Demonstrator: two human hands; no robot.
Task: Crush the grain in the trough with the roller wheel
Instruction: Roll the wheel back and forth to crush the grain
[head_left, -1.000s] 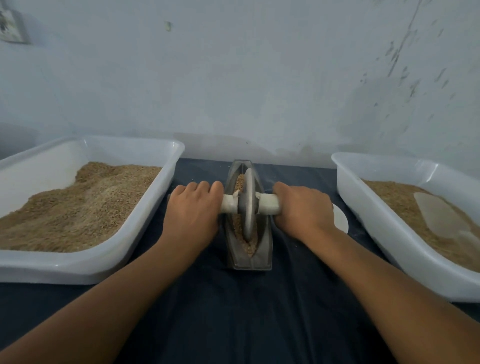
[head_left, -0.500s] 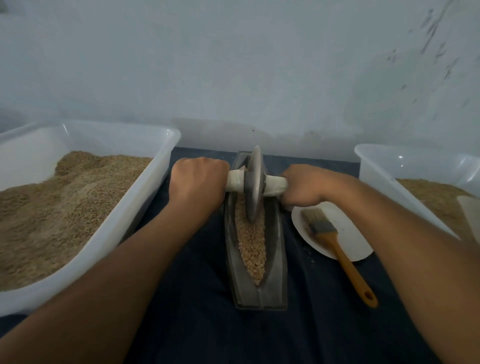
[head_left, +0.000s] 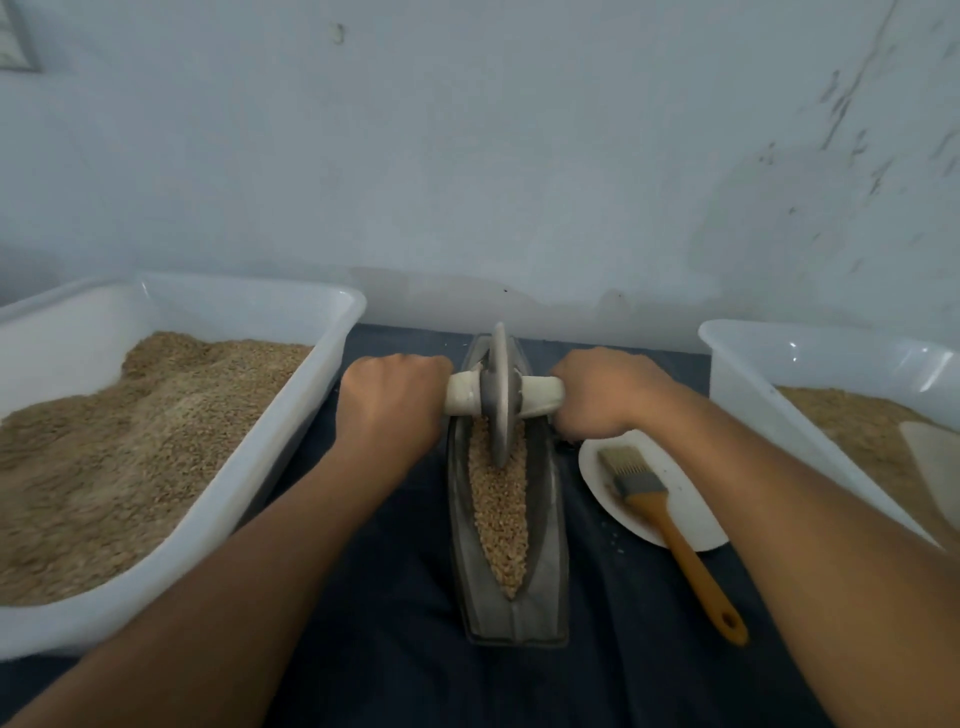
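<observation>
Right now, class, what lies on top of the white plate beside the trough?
A brush lies across the white plate, bristles on it, orange handle reaching past its near rim. The right hand covers the plate's far edge, so nothing there can be seen.

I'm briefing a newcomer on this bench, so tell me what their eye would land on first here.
Dead centre, the grey metal roller wheel stands upright at the far end of the long grey boat-shaped trough, the left hand and right hand gripping its pale axle handle either side. Tan grain fills the trough's groove. A big white plastic tub heaped with grain sits left, and an orange-handled brush lies on a white plate right.
</observation>
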